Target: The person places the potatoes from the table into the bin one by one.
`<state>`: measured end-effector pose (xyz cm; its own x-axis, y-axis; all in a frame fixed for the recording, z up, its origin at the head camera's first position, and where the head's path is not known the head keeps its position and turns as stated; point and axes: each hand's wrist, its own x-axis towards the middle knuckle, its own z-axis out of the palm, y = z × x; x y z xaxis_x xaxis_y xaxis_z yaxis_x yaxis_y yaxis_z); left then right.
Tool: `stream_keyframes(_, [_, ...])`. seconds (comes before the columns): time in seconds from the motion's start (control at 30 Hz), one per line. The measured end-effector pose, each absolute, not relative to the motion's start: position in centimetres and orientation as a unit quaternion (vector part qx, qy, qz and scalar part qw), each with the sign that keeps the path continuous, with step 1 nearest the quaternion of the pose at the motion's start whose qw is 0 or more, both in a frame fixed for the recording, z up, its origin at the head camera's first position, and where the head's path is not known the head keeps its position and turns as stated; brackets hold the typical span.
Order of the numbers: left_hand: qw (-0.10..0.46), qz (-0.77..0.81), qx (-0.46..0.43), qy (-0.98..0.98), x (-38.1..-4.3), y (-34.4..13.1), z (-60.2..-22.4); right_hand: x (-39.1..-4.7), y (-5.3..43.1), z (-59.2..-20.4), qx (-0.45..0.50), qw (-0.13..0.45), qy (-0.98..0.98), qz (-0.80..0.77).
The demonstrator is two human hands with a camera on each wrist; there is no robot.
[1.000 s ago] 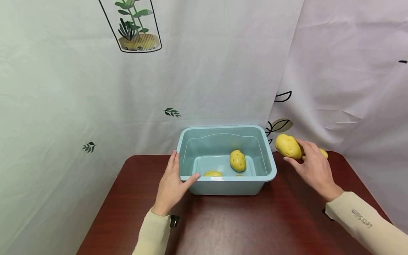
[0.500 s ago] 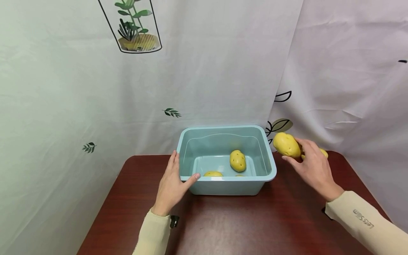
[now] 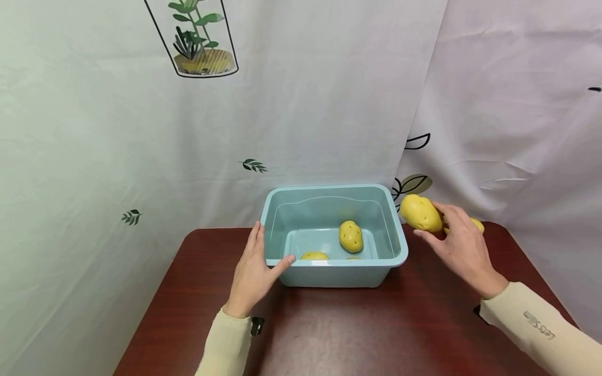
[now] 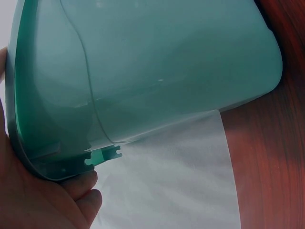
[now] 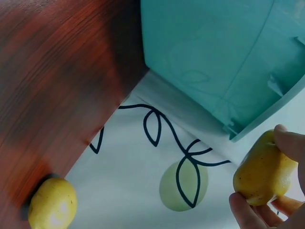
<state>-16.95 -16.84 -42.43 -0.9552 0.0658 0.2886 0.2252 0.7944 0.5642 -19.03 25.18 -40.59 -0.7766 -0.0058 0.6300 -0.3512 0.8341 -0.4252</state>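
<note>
In front of and left of the blue-green bin, the left hand is lying with straight fingers along its left side, its thumb reaching over the front rim. Light bracing is probably enough there; pulling on the rim could be tipping the bin. To the right of the bin, the right hand is pinching 1 held potato between thumb and fingers, just beside the right rim and apart from it. The rounded skin is looking smooth, so pressing on opposite faces should be working best. Crossing the rim would be calling for enough lift for knuckles and potato; lowering gently is seeming wiser than dropping. Inside the bin, 2 yellow tops are peeping past the front rim, and 1 whole potato is lying farther back, towards the right. Another potato is resting on the table, right of the bin.

For writing, dark lettering on the right sleeve, right of the bin, is apparently reading "LetsSlim". Behind the bin, the cloth is showing plant drawings, without readable words.
</note>
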Motion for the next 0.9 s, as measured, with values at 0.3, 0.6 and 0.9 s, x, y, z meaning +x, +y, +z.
stream_keyframes(0.3, [0.127, -0.309, -0.077, -0.939, -17.0, -16.7, -42.4, -18.8, 24.5, -40.1, 0.105, 0.316, -0.901, 0.277])
stream_keyframes(0.6, [0.126, -0.307, -0.076, -0.94, -17.0, -16.7, -42.3, -18.6, 23.9, -39.8, 0.121, 0.323, -0.893, 0.288])
stream_keyframes(0.9, [0.126, -0.306, -0.076, -0.941, -16.9, -16.6, -42.2, -18.5, 23.0, -39.6, 0.133, 0.318, -0.891, 0.294])
